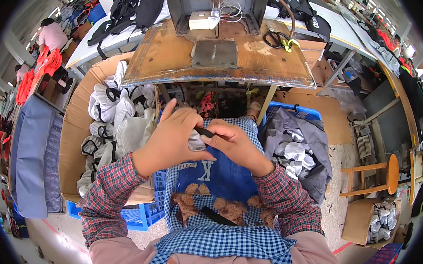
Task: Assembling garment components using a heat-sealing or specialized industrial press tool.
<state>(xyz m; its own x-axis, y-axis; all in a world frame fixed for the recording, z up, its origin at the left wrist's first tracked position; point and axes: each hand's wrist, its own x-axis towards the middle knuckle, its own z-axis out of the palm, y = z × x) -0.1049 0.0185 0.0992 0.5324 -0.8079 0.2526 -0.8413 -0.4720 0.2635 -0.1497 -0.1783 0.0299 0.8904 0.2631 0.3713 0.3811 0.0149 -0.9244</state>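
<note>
Above my lap, both hands work on a small grey-white fabric piece (pixel 196 142) with a black edge or strap (pixel 203 131). My left hand (pixel 169 133) closes round the fabric from the left, its index finger raised and its thumb stretched beneath the piece. My right hand (pixel 236 144) pinches the black part between thumb and fingers. Much of the piece is hidden by my fingers. Below, a blue checked apron (pixel 229 240) with brown patches covers my lap, and a black strip (pixel 217 216) lies on it.
Straight ahead stands a worn wooden worktable (pixel 168 52) with a metal plate (pixel 215 53). A cardboard box (pixel 73 133) of white pieces with black trim is at the left; a blue crate (pixel 300 110) with grey cloth is at the right, near a wooden stool (pixel 392 174).
</note>
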